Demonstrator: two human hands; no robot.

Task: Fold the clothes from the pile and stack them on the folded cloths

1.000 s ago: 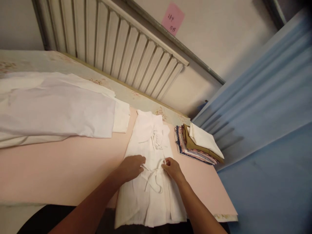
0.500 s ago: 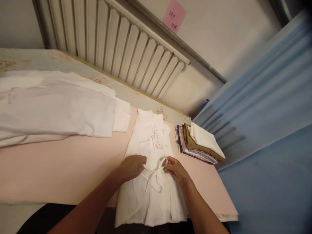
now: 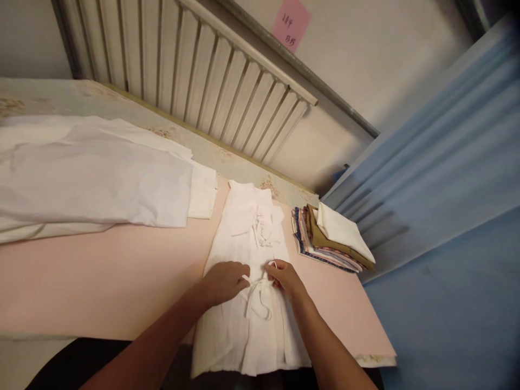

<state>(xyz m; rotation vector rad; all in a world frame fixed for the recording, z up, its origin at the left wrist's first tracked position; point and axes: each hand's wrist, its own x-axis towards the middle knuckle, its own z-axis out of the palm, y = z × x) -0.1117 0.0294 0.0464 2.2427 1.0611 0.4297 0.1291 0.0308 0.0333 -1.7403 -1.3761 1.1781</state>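
A white pleated garment (image 3: 264,341) lies lengthwise on the pink table top, its lower end hanging over the near edge. Thin white ties (image 3: 261,309) form a bow at its middle. My left hand (image 3: 228,280) pinches one side of the bow, fingers closed. On the other side, my right hand (image 3: 284,275) grips a loop of the tie between thumb and fingers. Loose tie ends lie on the cloth below both hands. Farther up the garment, a second gathered knot of ties (image 3: 264,230) rests on the fabric.
White and pale grey cloth (image 3: 101,179) lies spread at the left. Several folded fabrics in a stack (image 3: 337,238) sit at the right, near a blue curtain (image 3: 447,216). Behind the table (image 3: 101,281) stands a radiator (image 3: 211,81). A pink note (image 3: 291,24) is on the wall.
Both hands have come closer together, the left moving right and the right slightly left. The bow's loops look smaller, still held in both hands.
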